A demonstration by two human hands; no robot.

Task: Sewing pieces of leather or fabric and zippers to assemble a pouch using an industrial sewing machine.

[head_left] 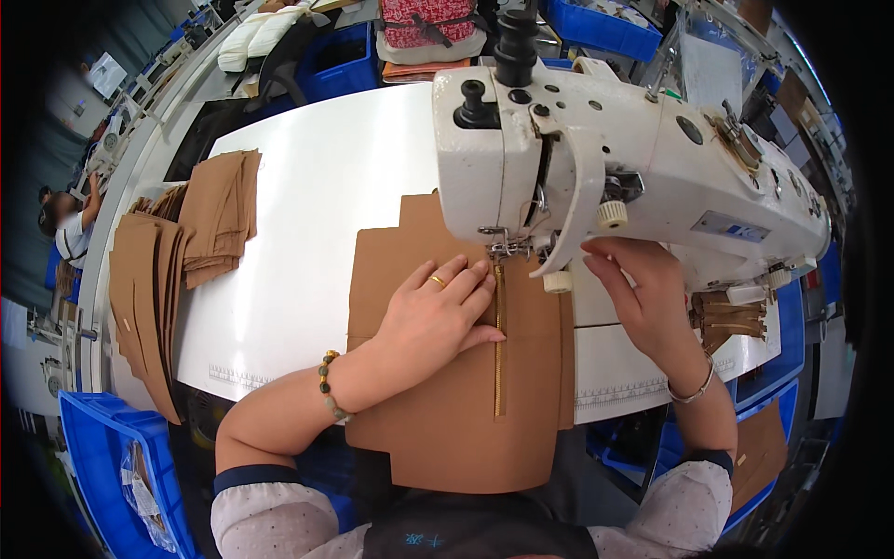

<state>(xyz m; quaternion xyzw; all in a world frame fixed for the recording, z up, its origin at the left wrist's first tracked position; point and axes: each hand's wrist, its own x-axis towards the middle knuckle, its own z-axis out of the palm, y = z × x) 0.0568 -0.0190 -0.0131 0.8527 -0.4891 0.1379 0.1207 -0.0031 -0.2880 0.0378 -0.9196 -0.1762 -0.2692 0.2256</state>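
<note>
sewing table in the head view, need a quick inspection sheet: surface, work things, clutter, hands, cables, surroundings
surface: white table, ruler markings along the near edge
work things: brown panel partly under the sewing machine, gold-toned strip along it
clutter: brown stacks at left, small brown pieces at right
hands: left hand flat on panel; right hand bent beside machine, grip unclear
cables: nothing seen
surroundings: blue bin at lower left, another person far left

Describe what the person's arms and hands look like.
The left hand has a golden ring and a bracelet of greenish, dark and golden beads; the right hand a silvery bangle. Both short white sleeves have dark dots and navy cuffs.
</note>
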